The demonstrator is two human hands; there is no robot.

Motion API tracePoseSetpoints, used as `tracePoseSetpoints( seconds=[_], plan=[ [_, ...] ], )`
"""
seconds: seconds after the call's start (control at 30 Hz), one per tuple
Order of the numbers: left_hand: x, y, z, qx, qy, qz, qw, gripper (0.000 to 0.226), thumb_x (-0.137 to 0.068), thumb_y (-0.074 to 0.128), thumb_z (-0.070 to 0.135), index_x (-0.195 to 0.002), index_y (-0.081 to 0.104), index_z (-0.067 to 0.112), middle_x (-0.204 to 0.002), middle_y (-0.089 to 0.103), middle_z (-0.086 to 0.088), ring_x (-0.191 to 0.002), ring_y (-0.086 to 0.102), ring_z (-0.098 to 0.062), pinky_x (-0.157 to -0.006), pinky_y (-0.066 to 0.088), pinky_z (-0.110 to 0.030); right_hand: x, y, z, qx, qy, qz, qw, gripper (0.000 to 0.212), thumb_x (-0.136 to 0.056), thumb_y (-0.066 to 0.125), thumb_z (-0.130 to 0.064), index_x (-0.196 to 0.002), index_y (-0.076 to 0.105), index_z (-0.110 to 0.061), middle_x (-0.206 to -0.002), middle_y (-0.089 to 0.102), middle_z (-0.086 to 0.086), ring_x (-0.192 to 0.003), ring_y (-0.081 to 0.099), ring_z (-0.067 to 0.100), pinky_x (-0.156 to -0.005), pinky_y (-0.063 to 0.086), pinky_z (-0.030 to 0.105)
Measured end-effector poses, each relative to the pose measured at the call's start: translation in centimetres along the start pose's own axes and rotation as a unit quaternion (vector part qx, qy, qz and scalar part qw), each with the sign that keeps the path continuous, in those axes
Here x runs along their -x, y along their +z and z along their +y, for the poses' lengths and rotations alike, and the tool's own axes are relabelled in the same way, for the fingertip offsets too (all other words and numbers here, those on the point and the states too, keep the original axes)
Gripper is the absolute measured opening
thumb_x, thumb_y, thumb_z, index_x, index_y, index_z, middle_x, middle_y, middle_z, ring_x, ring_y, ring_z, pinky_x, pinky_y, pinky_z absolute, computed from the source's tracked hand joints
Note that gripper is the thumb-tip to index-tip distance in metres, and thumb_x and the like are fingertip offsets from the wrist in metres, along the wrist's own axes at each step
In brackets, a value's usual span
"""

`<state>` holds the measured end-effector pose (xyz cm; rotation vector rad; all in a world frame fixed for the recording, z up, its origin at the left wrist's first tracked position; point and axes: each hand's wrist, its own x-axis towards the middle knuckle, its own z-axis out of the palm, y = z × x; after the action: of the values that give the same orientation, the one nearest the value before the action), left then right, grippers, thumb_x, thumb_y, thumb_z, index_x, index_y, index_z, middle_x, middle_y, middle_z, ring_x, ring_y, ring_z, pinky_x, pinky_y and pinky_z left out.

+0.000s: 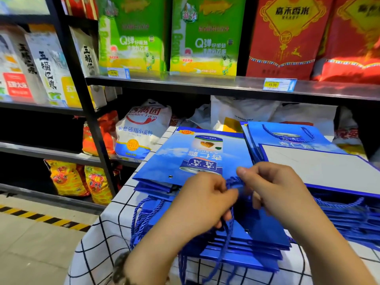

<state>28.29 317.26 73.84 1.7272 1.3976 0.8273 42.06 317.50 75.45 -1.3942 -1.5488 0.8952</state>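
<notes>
The person is standing at a table (115, 229) covered with a white cloth with a black grid. Both hands are working over a pile of flat blue paper bags (236, 249) that is lying near the table's left edge. The top bag (197, 153) is resting with its printed face up, tilted so that its far end is pointing toward the table's far edge. A small metal eyelet (170, 176) is showing along its near edge.

The left hand (202, 199) is curling its fingers round a blue cord (233, 181) and pinching it just at the near edge of the top bag. The right hand (273, 188) is pinching the same cord between thumb and fingertips, right beside the left hand, the two almost touching. The rest of the cord is hanging down from the hands across the pile.

More cord handles are spilling off the pile toward the table's left edge. A second pile of bags (329, 167) is lying along the right side of the table, just beside the first.

Behind the table, a metal shelf (205, 83) is carrying green sacks (203, 38) and red sacks (287, 38), with a price tag (278, 84) on its rim. A white flour sack (141, 130) is sitting on a lower shelf, beyond the far left corner.
</notes>
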Motion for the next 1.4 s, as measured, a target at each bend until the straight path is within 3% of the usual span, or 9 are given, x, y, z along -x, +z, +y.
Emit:
tracePoseSetpoints(
  seconds=[0.13,0.23,0.33,0.53,0.7,0.9,1.07,1.2,1.4],
  plan=[
    [-0.9,-1.9,1.2,0.22,-0.026,0.002,0.975,0.026,-0.091,0.049,0.016,-0.065,0.048,0.012,-0.043,0.056,-0.001,-0.032,0.046,-0.011,-0.034,0.03,-0.015,1.7,0.2,-0.6,0.011,0.031,-0.113,0.993,0.054,-0.052,0.056,-0.063,-0.062,0.06,-0.011,-0.051,0.058,0.0,-0.037,0.044,0.011,-0.037,0.031,0.014],
    [-1.7,-2.6,1.8,0.316,-0.026,-0.002,0.948,0.022,-0.092,0.048,0.018,-0.072,0.051,0.011,-0.045,0.057,-0.003,-0.034,0.051,-0.011,-0.035,0.035,-0.014,2.0,1.0,-0.2,0.093,0.026,-0.188,0.977,0.034,-0.072,0.066,-0.045,-0.057,0.059,-0.015,-0.049,0.054,-0.002,-0.038,0.04,0.007,-0.042,0.031,0.015],
    [-2.2,-3.4,1.4,0.337,-0.023,0.014,0.941,0.016,-0.091,0.05,0.018,-0.081,0.06,0.011,-0.05,0.061,-0.002,-0.038,0.054,-0.01,-0.037,0.037,-0.014,1.6,1.5,-0.9,0.039,0.021,-0.197,0.979,0.023,-0.083,0.061,-0.026,-0.063,0.062,-0.014,-0.05,0.058,-0.001,-0.037,0.045,0.009,-0.039,0.033,0.016],
    [-0.7,-5.2,-1.3,0.146,-0.027,-0.007,0.989,0.027,-0.092,0.048,0.029,-0.089,0.07,0.013,-0.076,0.071,0.007,-0.059,0.057,-0.002,-0.052,0.038,-0.014,-2.1,2.3,-2.4,-0.147,0.009,-0.072,0.987,0.024,-0.09,0.053,-0.014,-0.067,0.058,-0.006,-0.048,0.055,0.003,-0.033,0.047,0.01,-0.034,0.037,0.017],
    [-0.4,-5.9,-2.4,0.129,-0.031,0.05,0.99,0.016,-0.08,0.066,0.002,-0.095,0.066,0.007,-0.063,0.069,0.001,-0.054,0.054,-0.003,-0.049,0.04,-0.01,-4.5,4.5,-2.8,-0.193,0.001,-0.046,0.98,0.023,-0.09,0.055,-0.015,-0.069,0.057,-0.005,-0.051,0.057,0.002,-0.035,0.049,0.009,-0.035,0.04,0.017],
    [-1.1,-6.8,-3.6,-0.042,0.088,0.187,0.978,0.047,-0.074,0.07,0.001,-0.107,0.048,0.027,-0.067,0.063,0.004,-0.056,0.053,0.001,-0.055,0.041,-0.009,-4.4,7.7,-1.8,-0.043,-0.017,-0.163,0.986,0.016,-0.084,0.064,-0.021,-0.069,0.062,-0.016,-0.066,0.058,0.006,-0.05,0.048,0.014,-0.039,0.036,0.019],
    [-0.6,-7.3,-4.7,-0.131,0.122,0.179,0.967,0.047,-0.075,0.074,0.014,-0.104,0.045,0.038,-0.075,0.059,0.009,-0.067,0.055,0.001,-0.063,0.043,-0.011,-4.7,8.7,-1.0,-0.109,0.009,-0.149,0.983,0.017,-0.086,0.057,-0.008,-0.07,0.061,-0.011,-0.064,0.059,0.009,-0.049,0.053,0.011,-0.042,0.042,0.018],
    [0.4,-8.4,-6.6,-0.258,0.106,0.154,0.948,0.043,-0.081,0.065,0.04,-0.122,0.053,0.032,-0.12,0.054,0.02,-0.11,0.05,0.003,-0.092,0.041,-0.02,-4.7,9.0,-0.6,-0.151,0.059,-0.146,0.976,0.014,-0.084,0.055,0.004,-0.074,0.057,-0.006,-0.063,0.061,0.011,-0.044,0.057,0.008,-0.046,0.048,0.018],
    [1.4,-7.9,-8.2,-0.244,0.089,0.103,0.96,0.041,-0.079,0.068,0.041,-0.116,0.063,0.025,-0.126,0.057,0.015,-0.109,0.043,0.013,-0.095,0.034,-0.009,-4.9,8.6,0.0,0.029,-0.02,-0.138,0.99,0.025,-0.081,0.059,-0.005,-0.059,0.059,-0.016,-0.06,0.062,0.004,-0.059,0.057,0.016,-0.063,0.05,0.029]
  ],
)
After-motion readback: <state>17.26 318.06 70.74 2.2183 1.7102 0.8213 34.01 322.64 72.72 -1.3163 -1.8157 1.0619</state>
